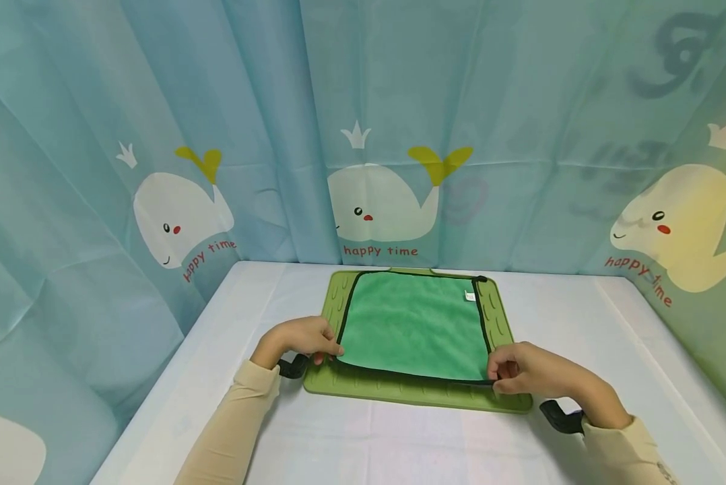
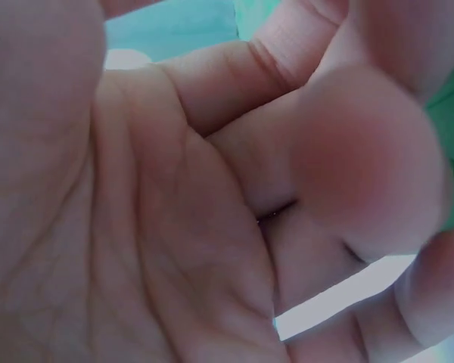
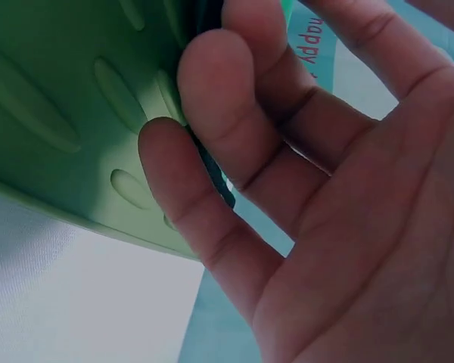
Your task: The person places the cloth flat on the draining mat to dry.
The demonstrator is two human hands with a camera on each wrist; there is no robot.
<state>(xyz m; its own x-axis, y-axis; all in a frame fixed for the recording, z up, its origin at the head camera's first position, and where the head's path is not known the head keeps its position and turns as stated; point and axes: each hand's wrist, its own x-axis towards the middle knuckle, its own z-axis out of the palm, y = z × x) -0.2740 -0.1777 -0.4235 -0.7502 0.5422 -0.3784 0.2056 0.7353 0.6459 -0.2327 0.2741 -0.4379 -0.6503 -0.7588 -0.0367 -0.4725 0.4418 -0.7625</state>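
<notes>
Green and soft, the fluffy square cloth with black trim (image 1: pixel 414 327) lies flat on the ridged green rubber mat (image 1: pixel 496 306). The left hand (image 1: pixel 305 339) and right hand (image 1: pixel 529 370) each pinch a near corner. A weak pinch could let a corner slip loose. The white tabletop (image 1: pixel 581 316) has room all round, but the whale curtain (image 1: pixel 393 135) stands close behind.

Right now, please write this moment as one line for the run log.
left hand: pinches near-left corner of green cloth | right hand: pinches near-right corner | cloth: flat on green mat | mat: on white table
</notes>
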